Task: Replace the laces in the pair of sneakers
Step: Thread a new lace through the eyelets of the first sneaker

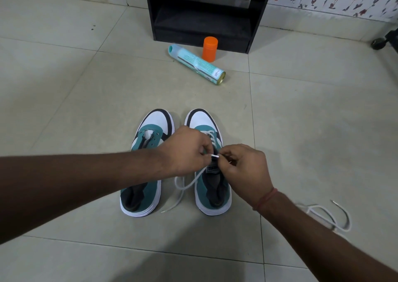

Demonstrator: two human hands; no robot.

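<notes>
Two teal, white and black sneakers stand side by side on the tiled floor, toes pointing away from me. The left sneaker [144,165] has bare eyelets and no lace. The right sneaker [210,187] carries a white lace [183,187] threaded through its front eyelets, with one loose end trailing onto the floor between the shoes. Over the right sneaker's tongue, my left hand [185,150] and my right hand [243,167] both pinch the lace's other end near its tip. A second white lace [331,215] lies loose on the floor at the right.
A teal spray can [196,64] lies on its side beyond the shoes, next to an upright orange cap [210,48]. A black shelf unit [206,14] stands against the far wall. A dark wheeled base [385,40] shows at the right edge.
</notes>
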